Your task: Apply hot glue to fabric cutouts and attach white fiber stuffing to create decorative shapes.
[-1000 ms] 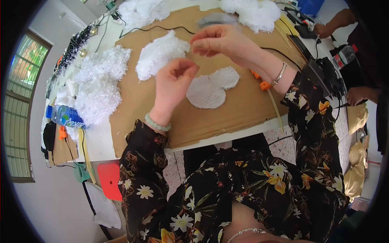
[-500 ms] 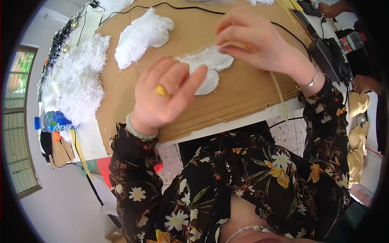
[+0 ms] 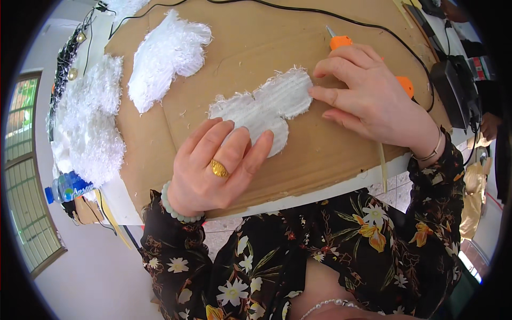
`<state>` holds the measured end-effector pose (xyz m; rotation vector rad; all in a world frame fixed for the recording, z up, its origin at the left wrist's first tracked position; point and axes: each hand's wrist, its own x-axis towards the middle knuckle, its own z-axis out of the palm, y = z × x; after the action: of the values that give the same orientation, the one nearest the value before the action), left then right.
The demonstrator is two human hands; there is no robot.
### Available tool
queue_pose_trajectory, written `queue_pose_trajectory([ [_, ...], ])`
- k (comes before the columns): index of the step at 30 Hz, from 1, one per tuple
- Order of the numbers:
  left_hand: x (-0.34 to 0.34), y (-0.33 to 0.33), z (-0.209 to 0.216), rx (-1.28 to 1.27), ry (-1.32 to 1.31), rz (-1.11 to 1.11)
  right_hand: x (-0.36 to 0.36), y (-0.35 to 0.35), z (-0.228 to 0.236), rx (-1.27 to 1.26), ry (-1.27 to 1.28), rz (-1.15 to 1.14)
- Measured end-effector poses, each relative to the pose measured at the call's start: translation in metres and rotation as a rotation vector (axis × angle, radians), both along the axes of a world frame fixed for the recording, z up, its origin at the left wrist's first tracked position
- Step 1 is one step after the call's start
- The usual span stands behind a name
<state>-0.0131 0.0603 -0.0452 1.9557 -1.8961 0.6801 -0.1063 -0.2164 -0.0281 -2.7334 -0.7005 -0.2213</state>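
Observation:
A flat white piece of fringed fabric with rounded lobes and frayed edges lies on brown cardboard. My left hand, with a gold ring, rests over its lower left edge; the fingers are bent and slightly apart, gripping nothing that shows. Fingers apart, my right hand hovers at the fabric's right end, one fingertip at or very near its edge. Behind that hand lies an orange glue gun with a pale blue nozzle, its middle hidden by the hand.
Another fluffy white piece lies at the upper left. More white fluffy material is heaped beyond the cardboard, near a blue-labelled bottle. A black cable crosses the far side. At right stands a black box, with another person's hand beyond.
Both hands have come down from above the fabric to its edges and spread apart. The view has shifted, and the glue gun shows more plainly behind my right hand.

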Motion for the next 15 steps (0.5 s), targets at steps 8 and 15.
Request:
queue_pose_trajectory([
  [8, -0.0020, 0.0001, 0.0069, 0.026, 0.044, -0.005, -0.0001, 0.0006, 0.0024, -0.053, 0.040, -0.016],
  [15, 0.0031, -0.0018, 0.0000, 0.069, 0.072, 0.013, -0.0012, 0.0017, 0.0036, -0.068, 0.040, -0.014],
])
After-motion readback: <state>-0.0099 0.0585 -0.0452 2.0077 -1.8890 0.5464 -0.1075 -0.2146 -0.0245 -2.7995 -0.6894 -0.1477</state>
